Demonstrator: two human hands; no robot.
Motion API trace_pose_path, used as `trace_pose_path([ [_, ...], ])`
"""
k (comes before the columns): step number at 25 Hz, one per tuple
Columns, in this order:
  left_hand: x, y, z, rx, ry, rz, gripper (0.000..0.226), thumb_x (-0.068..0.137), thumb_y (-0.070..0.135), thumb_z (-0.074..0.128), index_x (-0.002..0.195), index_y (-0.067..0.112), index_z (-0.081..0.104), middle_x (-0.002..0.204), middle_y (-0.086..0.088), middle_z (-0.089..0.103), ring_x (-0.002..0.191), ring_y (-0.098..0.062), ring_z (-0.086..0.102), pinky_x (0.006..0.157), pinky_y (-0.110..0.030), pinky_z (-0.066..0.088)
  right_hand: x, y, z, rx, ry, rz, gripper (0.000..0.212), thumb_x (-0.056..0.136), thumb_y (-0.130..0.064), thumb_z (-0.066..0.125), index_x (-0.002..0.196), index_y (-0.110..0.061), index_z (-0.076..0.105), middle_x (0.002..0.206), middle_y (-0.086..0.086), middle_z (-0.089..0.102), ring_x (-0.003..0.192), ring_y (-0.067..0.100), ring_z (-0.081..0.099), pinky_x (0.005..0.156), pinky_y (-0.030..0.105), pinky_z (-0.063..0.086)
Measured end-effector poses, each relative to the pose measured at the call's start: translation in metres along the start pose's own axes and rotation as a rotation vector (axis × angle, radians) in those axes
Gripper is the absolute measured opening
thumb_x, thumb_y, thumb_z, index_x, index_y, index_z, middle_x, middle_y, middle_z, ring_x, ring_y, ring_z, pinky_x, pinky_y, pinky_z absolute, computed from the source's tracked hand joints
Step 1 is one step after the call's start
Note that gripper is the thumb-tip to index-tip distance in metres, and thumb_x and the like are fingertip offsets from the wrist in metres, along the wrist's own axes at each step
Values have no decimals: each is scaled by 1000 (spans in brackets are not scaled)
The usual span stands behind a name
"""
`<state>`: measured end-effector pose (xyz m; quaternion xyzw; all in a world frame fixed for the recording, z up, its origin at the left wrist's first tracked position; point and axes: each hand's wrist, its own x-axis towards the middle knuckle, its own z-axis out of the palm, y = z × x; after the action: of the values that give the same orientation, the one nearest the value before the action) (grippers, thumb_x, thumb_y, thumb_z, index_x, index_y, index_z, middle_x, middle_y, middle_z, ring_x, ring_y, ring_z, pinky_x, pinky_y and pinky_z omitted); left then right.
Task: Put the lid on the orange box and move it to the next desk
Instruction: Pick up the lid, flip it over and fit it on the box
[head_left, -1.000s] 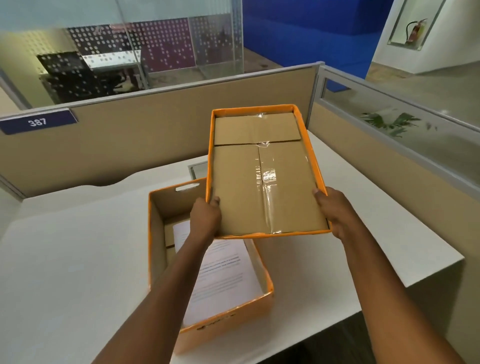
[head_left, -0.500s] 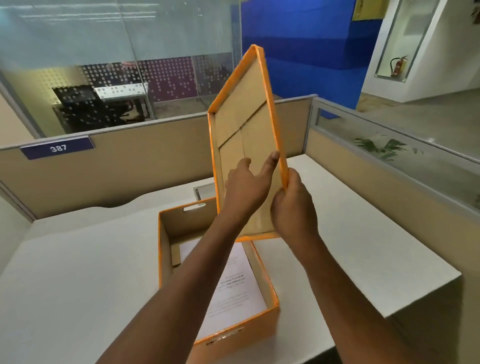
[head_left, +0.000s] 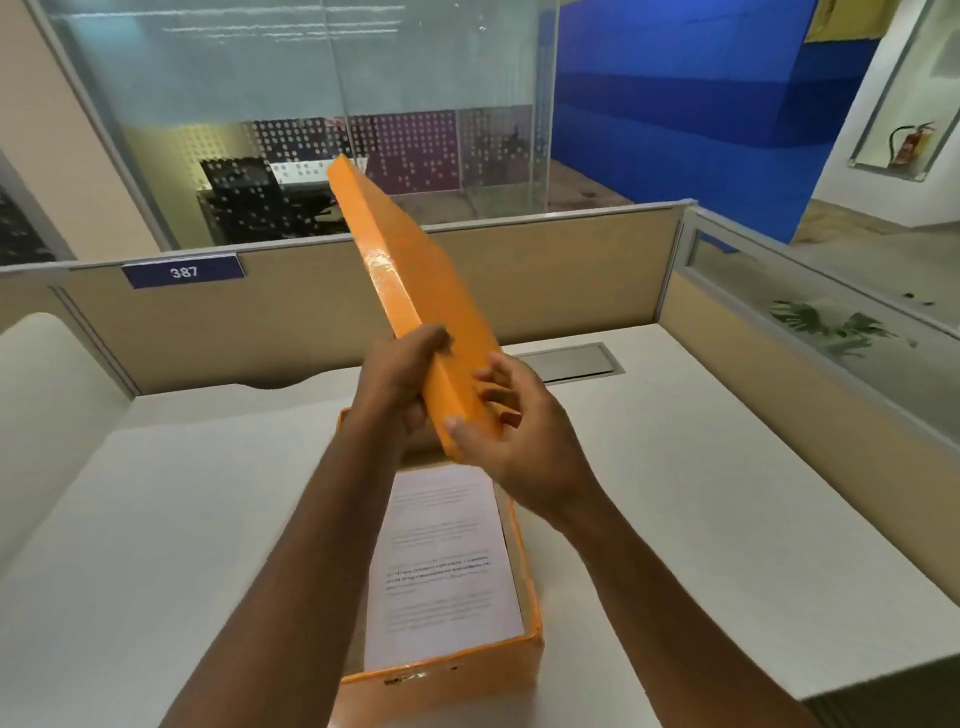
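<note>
The orange lid (head_left: 400, 270) is held up in the air above the box, tilted steeply with its orange outer face and one rim toward me. My left hand (head_left: 402, 374) grips its near left edge. My right hand (head_left: 514, 436) holds the near corner from the right, thumb on the rim and fingers spread on the top face. Below my hands the orange box (head_left: 467, 675) stands open on the white desk (head_left: 701, 519), with printed sheets of paper (head_left: 441, 561) lying inside. My forearms hide the box's left wall.
A beige partition (head_left: 311, 312) with a blue tag reading 387 runs along the desk's back, and another partition (head_left: 779, 374) closes the right side. A grey cable flap (head_left: 576, 361) is set in the desk behind the box. The desk's front right corner is near the box.
The lid has been flipped over: a second ago its brown inside faced me, then it stood on edge, and now its orange outside faces up. Both hands shifted to its near end.
</note>
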<state>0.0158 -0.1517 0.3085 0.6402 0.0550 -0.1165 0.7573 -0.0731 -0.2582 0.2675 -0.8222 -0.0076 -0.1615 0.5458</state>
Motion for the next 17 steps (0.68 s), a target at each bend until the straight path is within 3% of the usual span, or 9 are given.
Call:
trace_pose_path([
  [2, 3, 1, -30, -81, -70, -88, 30, 77, 17, 65, 105, 18, 55, 94, -13, 69, 76, -32, 69, 53, -40, 57, 10, 17, -21, 71, 133, 4, 69, 73, -64, 56, 129, -25, 46, 125, -9, 55, 110, 12, 54, 87, 32, 50],
  [4, 5, -6, -60, -128, -141, -125, 44, 70, 20, 67, 112, 22, 54, 100, -14, 72, 80, -34, 72, 57, -45, 58, 28, 43, -41, -125, 293, 136, 61, 83, -60, 50, 130, -21, 45, 131, 0, 53, 116, 21, 53, 86, 35, 48],
  [6, 7, -25, -82, -165, -188, -180, 55, 71, 22, 64, 124, 19, 51, 106, -15, 73, 89, -37, 72, 68, -50, 58, 41, 70, -52, -234, 162, 435, 68, 88, -60, 42, 142, -21, 31, 145, 8, 42, 125, 33, 48, 94, 47, 46],
  [8, 7, -47, -92, -199, -208, -234, 63, 69, 21, 68, 129, 15, 50, 109, -17, 72, 94, -39, 70, 74, -52, 57, 43, 92, -53, -104, -69, 645, 73, 86, -64, 38, 145, -23, 24, 147, 10, 40, 123, 38, 49, 94, 53, 44],
  [10, 7, -64, -100, -241, -211, -276, 82, 55, 19, 82, 130, 15, 50, 112, -19, 70, 96, -41, 69, 75, -53, 56, 36, 104, -46, 33, -182, 690, 70, 84, -65, 41, 140, -24, 32, 139, 10, 48, 111, 35, 56, 89, 51, 47],
  [12, 2, -75, -106, -244, -183, -317, 78, 55, 25, 85, 124, 17, 52, 111, -19, 71, 95, -41, 69, 73, -53, 57, 27, 114, -36, 33, -161, 653, 65, 84, -62, 46, 135, -21, 40, 133, 9, 54, 103, 31, 58, 86, 49, 48],
  [14, 0, -89, -112, -53, 40, -232, 51, 69, 34, 79, 114, 19, 59, 110, -17, 71, 93, -37, 70, 72, -46, 57, 21, 120, -26, 21, -116, 647, 63, 85, -59, 49, 133, -19, 42, 131, 10, 55, 104, 32, 59, 86, 48, 49],
  [16, -4, -107, -116, 209, 373, 3, 37, 74, 38, 76, 105, 19, 67, 107, -10, 71, 91, -28, 69, 69, -35, 55, 14, 124, -18, -16, -91, 637, 62, 86, -57, 49, 134, -18, 41, 133, 10, 54, 108, 34, 58, 86, 47, 48],
  [17, -8, -114, -117, 239, 440, 90, 33, 74, 37, 77, 101, 21, 68, 103, -6, 70, 89, -23, 68, 66, -30, 53, 11, 125, -15, -40, -84, 631, 62, 87, -56, 50, 135, -18, 41, 134, 10, 53, 109, 35, 58, 87, 47, 48],
])
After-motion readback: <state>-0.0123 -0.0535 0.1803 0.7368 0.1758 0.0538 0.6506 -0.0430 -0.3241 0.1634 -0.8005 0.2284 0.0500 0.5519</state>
